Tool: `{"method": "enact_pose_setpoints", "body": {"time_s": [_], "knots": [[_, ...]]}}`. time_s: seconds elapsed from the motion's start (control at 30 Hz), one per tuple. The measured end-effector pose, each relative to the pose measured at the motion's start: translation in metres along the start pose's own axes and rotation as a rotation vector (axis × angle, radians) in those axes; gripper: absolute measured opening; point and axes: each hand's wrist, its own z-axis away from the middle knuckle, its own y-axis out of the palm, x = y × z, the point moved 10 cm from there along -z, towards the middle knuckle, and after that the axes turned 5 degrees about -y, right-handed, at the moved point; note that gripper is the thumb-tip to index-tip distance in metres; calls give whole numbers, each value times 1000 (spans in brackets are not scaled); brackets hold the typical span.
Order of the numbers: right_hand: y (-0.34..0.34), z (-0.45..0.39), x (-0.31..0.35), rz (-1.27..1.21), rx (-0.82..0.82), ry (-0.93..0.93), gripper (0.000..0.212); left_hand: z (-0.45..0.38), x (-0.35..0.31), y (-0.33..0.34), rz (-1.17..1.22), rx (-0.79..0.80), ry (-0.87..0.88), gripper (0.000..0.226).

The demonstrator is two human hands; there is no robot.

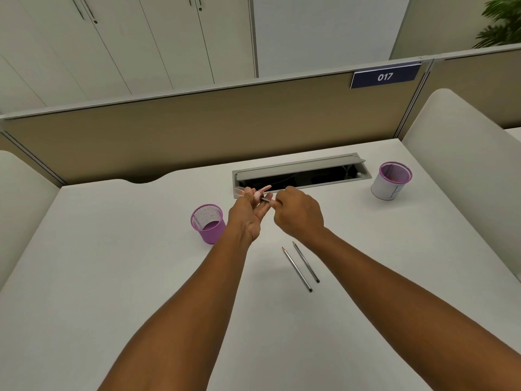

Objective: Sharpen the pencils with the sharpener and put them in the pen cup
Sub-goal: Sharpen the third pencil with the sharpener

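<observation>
My left hand [248,214] holds a small pink sharpener [258,195] above the white desk [112,263]. My right hand [298,214] pinches a grey pencil [265,199] whose end sits in the sharpener; most of the pencil is hidden by the fingers. Two more grey pencils [297,270] [306,262] lie side by side on the desk just in front of my right wrist, tips pointing away. A purple mesh pen cup [208,223] stands just left of my left hand, and it looks empty.
A second mesh cup with a purple rim [391,180] stands at the back right. An open cable tray [301,172] lies in the desk behind my hands, with a small clear box [239,191] at its near left corner. A beige partition [197,131] bounds the desk's far edge.
</observation>
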Motion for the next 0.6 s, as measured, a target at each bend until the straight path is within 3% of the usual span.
{"method": "enact_pose_setpoints", "body": {"time_s": [0.1, 0.2, 0.27, 0.33, 0.4, 0.5, 0.6], "knots": [[-7, 3, 13, 206, -30, -115, 22, 0, 0, 3, -8, 22, -1, 18], [-8, 0, 6, 139, 28, 16, 23, 0, 0, 7, -13, 41, -2, 22], [0, -2, -14, -159, 113, 294, 30, 1, -2, 9, -23, 55, 2, 23], [20, 6, -29, -609, 281, 605, 35, 3, -3, 9, -30, 64, 11, 25], [30, 17, -30, -857, 433, 784, 36, 5, -4, 11, -27, 74, 17, 28], [30, 15, -28, -845, 454, 731, 35, 6, -5, 13, -6, 58, 17, 29], [20, 3, -23, -621, 351, 496, 29, 5, -7, 10, 9, 17, 16, 29]]}}
